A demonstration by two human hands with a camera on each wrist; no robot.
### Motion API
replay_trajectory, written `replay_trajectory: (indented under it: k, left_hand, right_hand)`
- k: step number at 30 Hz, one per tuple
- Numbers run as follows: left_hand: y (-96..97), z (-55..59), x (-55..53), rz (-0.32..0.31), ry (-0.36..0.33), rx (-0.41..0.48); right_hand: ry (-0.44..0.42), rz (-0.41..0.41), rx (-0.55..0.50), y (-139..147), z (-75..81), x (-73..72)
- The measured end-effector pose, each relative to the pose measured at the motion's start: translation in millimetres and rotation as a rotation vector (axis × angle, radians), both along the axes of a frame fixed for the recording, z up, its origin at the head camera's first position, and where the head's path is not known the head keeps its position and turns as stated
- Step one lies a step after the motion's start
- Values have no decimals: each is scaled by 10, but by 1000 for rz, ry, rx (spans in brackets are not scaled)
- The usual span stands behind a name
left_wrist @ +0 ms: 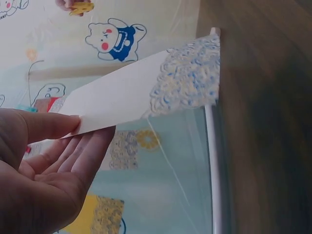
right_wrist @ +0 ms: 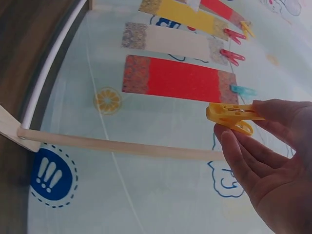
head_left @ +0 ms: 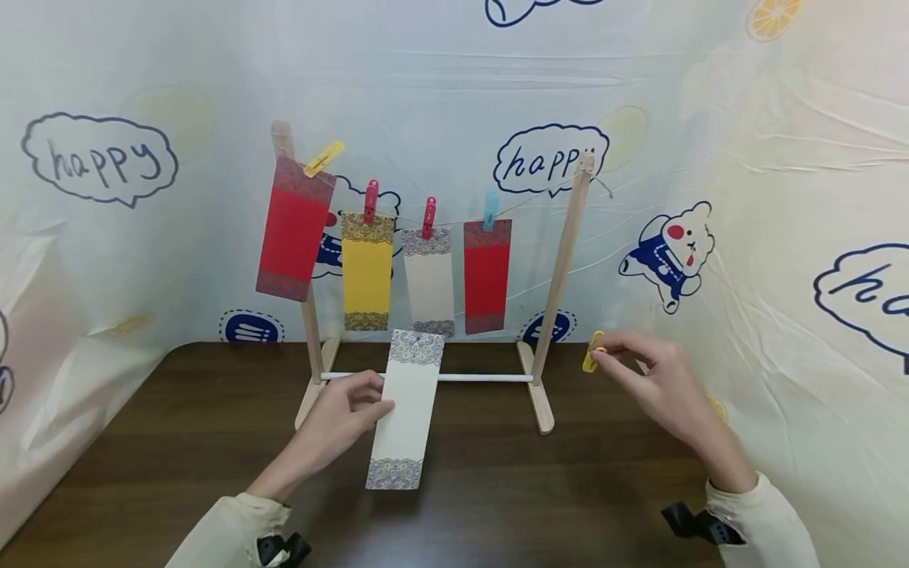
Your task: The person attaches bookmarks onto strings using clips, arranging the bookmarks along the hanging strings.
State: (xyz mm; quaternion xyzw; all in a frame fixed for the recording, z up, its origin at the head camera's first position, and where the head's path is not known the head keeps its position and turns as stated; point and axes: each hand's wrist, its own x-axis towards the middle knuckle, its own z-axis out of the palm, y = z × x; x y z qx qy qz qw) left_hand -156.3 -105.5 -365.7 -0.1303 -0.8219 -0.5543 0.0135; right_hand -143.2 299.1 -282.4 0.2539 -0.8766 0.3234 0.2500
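Note:
In the head view my left hand (head_left: 342, 416) pinches a white card (head_left: 405, 406) by its left edge, thumb in front. Blue-grey lace patterns band the card's two ends, and it tilts slightly in front of the rack. To the right of the rack my right hand (head_left: 656, 379) holds a yellow clothespin (right_wrist: 234, 116) between thumb and fingers. Behind them, cards hang from a string: a large red card (head_left: 294, 229) under a yellow clothespin (head_left: 324, 158), a yellow card (head_left: 366, 272), a white card (head_left: 429, 280) and a smaller red card (head_left: 487, 276).
The string runs between two wooden posts (head_left: 564, 268) joined low by a white rod (head_left: 486, 378). Red clothespins (head_left: 371, 202) and a blue clothespin (head_left: 491, 211) grip the other cards. The rack stands at the back of a dark wooden table (head_left: 511, 489), before a printed curtain (head_left: 426, 95).

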Motion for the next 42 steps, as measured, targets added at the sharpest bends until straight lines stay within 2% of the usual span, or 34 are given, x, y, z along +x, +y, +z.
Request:
replay_trajectory:
  k: [6,16,31,42]
  left_hand:
    - [80,32,-48,-15,20,-24]
    - [285,130,-162,-51,56,-46]
    - [683,263,-348,-98,112,-42]
    - [1032,394,-631,-186,140,91]
  right_hand:
    - [62,26,27,-6,183,-15]
    - [114,-4,99,-52,461,-58]
    - [174,-17,126,-112,723,-127]
    - [293,20,137,-200,978,-244]
